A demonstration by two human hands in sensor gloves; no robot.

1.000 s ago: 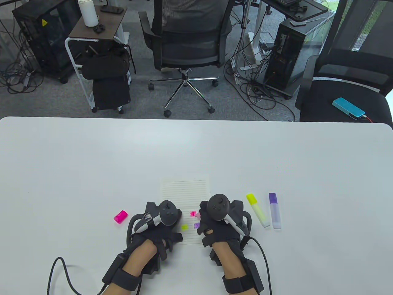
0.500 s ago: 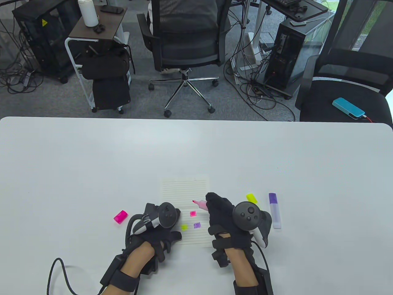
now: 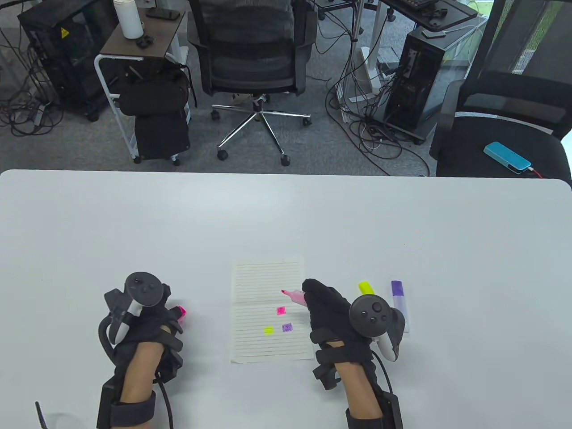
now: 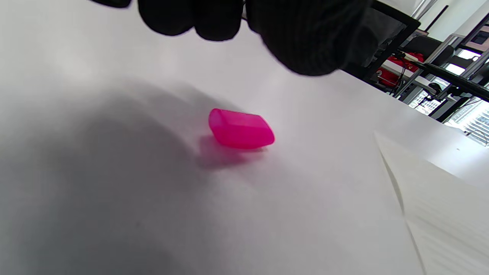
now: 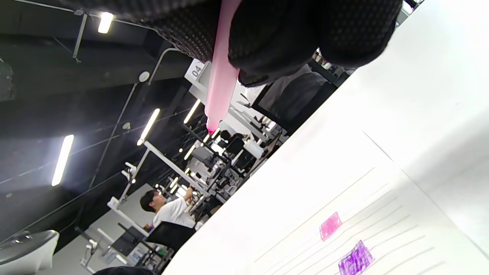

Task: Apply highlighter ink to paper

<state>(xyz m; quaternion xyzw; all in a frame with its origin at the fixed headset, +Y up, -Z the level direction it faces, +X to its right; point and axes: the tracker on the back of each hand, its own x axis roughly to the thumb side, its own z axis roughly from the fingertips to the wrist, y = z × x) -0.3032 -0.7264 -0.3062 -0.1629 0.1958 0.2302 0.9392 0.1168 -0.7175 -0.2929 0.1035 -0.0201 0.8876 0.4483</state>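
With yellow and purple markers beside it, the right hand grips the pink highlighter, tip pointing up-left over the paper, while the left hand hangs loose-fingered above the pink cap.

pink highlighter uncapped, tip raised over lined paper, pink, yellow, purple swatches inked, pink cap left of sheet

My left grip hovers low at the desk's left with fingers loosely curled, holding nothing. My right grip is raised, fingers pinched round a pen-like body, wrist angled inward.
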